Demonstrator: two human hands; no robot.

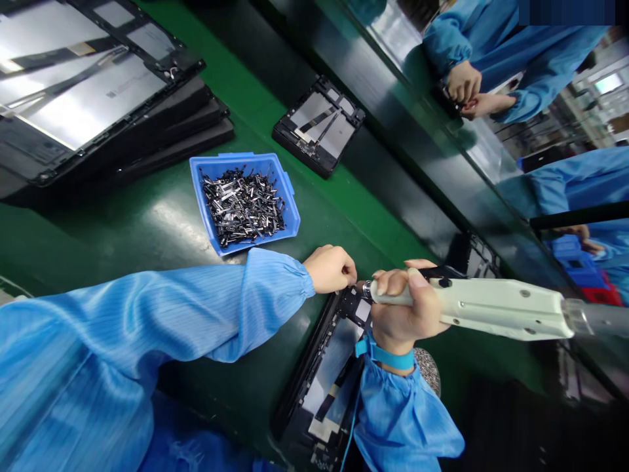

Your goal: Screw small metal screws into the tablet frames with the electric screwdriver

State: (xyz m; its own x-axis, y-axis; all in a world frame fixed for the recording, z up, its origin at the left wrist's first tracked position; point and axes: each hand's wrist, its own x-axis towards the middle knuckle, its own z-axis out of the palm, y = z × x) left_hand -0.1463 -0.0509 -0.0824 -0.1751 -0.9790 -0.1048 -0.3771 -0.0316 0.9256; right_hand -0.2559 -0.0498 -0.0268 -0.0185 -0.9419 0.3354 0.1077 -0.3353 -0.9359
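Observation:
My right hand (403, 308) is wrapped round a pale electric screwdriver (506, 308), a blue strap at its wrist. The screwdriver lies nearly level in view, its metal tip end pointing left at the top edge of an opened tablet (327, 387). Fingers curled in a pinch, my left hand (331, 269) rests at that same edge, close beside the tip. Whatever the left fingertips pinch, if anything, is hidden. The tablet lies with its silvery inside and ribbon cables facing up, partly covered by my right hand and sleeve.
Beyond my left sleeve is a blue bin (292, 223) full of small dark parts. Stacked opened tablets (98, 85) stand upper left, another opened tablet (319, 124) farther back. Many tiny metal pieces (427, 370) show behind my right wrist. A co-worker's hands (466, 88) work across the metal-edged line.

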